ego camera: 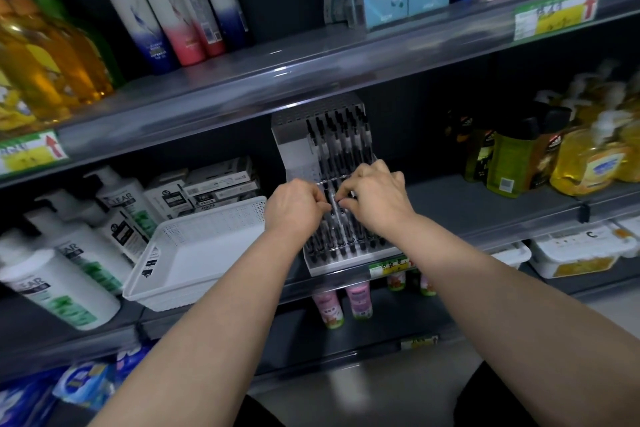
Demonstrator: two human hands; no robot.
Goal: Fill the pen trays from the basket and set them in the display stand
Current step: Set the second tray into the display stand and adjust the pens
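Pinching together over the near pen tray (341,239), the left hand (294,208) and right hand (375,196) seem to seat one pen; grip unclear. Display stand (294,135) on the shelf; white basket (194,253) left, apparently empty.

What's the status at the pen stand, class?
Left hand and right hand pinching pens mid-stand. Basket looks empty. Nothing blocking.

Both hands' fingers (325,206) pinched together
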